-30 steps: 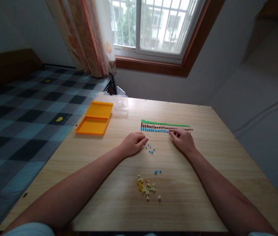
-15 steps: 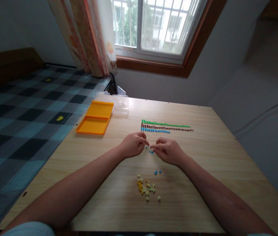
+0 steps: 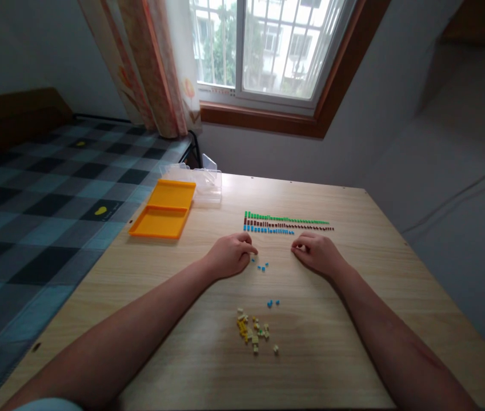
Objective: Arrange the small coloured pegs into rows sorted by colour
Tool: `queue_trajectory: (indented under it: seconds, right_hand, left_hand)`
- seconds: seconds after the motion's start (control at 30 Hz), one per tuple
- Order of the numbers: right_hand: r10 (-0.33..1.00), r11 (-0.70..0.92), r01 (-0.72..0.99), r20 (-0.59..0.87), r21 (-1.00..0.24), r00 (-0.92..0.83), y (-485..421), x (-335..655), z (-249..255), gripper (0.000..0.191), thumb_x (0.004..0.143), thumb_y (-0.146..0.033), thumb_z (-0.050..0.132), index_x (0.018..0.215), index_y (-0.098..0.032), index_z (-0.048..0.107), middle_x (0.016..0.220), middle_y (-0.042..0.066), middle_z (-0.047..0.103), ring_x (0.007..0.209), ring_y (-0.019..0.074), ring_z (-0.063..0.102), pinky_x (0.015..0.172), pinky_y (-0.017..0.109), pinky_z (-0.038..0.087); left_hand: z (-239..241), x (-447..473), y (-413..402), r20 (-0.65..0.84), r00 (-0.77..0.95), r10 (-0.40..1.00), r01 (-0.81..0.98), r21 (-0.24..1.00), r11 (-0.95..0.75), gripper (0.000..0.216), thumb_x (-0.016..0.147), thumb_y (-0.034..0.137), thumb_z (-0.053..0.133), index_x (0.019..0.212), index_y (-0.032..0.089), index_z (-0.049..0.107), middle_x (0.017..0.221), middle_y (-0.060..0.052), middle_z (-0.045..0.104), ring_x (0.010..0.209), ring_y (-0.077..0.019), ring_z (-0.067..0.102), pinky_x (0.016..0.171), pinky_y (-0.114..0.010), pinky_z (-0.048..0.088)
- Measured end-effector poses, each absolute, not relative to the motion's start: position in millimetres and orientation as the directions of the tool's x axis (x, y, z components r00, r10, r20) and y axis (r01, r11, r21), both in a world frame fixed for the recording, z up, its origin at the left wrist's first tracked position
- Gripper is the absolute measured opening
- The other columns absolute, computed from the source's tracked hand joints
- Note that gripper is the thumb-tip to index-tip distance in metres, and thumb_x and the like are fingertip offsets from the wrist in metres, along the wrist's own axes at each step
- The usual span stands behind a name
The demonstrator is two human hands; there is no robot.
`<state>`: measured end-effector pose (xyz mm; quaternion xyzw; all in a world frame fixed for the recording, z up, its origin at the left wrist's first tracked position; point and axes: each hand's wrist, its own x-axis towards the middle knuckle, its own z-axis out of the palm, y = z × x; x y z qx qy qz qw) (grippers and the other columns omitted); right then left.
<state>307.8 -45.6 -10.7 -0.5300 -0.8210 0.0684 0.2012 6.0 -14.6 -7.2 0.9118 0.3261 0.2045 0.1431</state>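
Right hand (image 3: 317, 254) was curled just near the blue row (image 3: 268, 230); whether its fingertips pinched a bead, cannot tell. Left hand (image 3: 229, 254) was loosely curled beside loose blue beads (image 3: 261, 266), fingertips hidden.

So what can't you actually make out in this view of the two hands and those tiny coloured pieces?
- Right hand: its curled fingers hide whether they pinch a piece.
- Left hand: likewise, the underside is hidden.
- Blue row: pieces too small to count or see their shape.
- Yellow pile: pieces blur together.
- Clear box: contents too faint to tell, partly behind the orange tray.
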Motion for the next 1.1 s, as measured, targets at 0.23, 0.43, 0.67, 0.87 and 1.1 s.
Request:
queue_trajectory:
  seconds: [0.23,0.43,0.67,0.87,1.1]
  right_hand:
    - [0.929,0.346,0.862,0.263,-0.372,-0.259,-28,343,-22,0.019,0.088,-0.029,0.058,0.087,-0.021,0.076,0.087,0.004,0.074,0.069,0.0164,0.063,0.070,0.028,0.048]
    - [0.928,0.297,0.880,0.330,-0.371,-0.174,-19,335,-32,0.025,0.092,-0.033,0.056,0.093,-0.022,0.078,0.095,0.007,0.076,0.083,0.0206,0.067,0.076,0.031,0.051]
    - [0.928,0.275,0.849,0.356,-0.451,-0.111,-20,331,-34,0.025,0.091,-0.033,0.057,0.098,-0.021,0.078,0.097,0.007,0.076,0.084,0.0204,0.068,0.078,0.031,0.052]
    - [0.936,0.255,0.882,0.329,-0.397,-0.123,-22,326,-32,0.026,0.092,-0.034,0.055,0.095,-0.023,0.079,0.094,0.006,0.076,0.086,0.0211,0.068,0.078,0.031,0.051]
    - [0.933,0.256,0.879,0.342,-0.401,-0.116,-22,323,-32,0.025,0.092,-0.033,0.056,0.097,-0.023,0.079,0.097,0.006,0.076,0.089,0.0217,0.068,0.080,0.031,0.051]
  left_hand:
    - [-11,6,-13,0.288,0.695,0.659,0.528,0.417,-0.740,0.030,0.082,0.016,0.052,0.094,0.025,0.078,0.095,-0.004,0.068,0.083,-0.0166,0.064,0.077,-0.028,0.051]
    - [-11,6,-12,0.286,0.698,0.656,0.527,0.414,-0.742,0.030,0.084,0.016,0.052,0.096,0.025,0.078,0.094,-0.004,0.068,0.084,-0.0165,0.065,0.076,-0.028,0.051]
    - [-11,8,-13,0.276,0.699,0.659,0.549,0.383,-0.743,0.031,0.086,0.016,0.051,0.099,0.025,0.078,0.094,-0.004,0.069,0.082,-0.0164,0.065,0.074,-0.027,0.050]
    - [-12,7,-12,0.265,0.712,0.651,0.538,0.390,-0.747,0.031,0.088,0.017,0.051,0.102,0.026,0.077,0.095,-0.004,0.069,0.084,-0.0166,0.066,0.075,-0.027,0.050]
    - [-13,8,-12,0.267,0.720,0.640,0.539,0.367,-0.759,0.032,0.088,0.017,0.050,0.103,0.026,0.077,0.093,-0.004,0.070,0.083,-0.0161,0.066,0.074,-0.027,0.051]
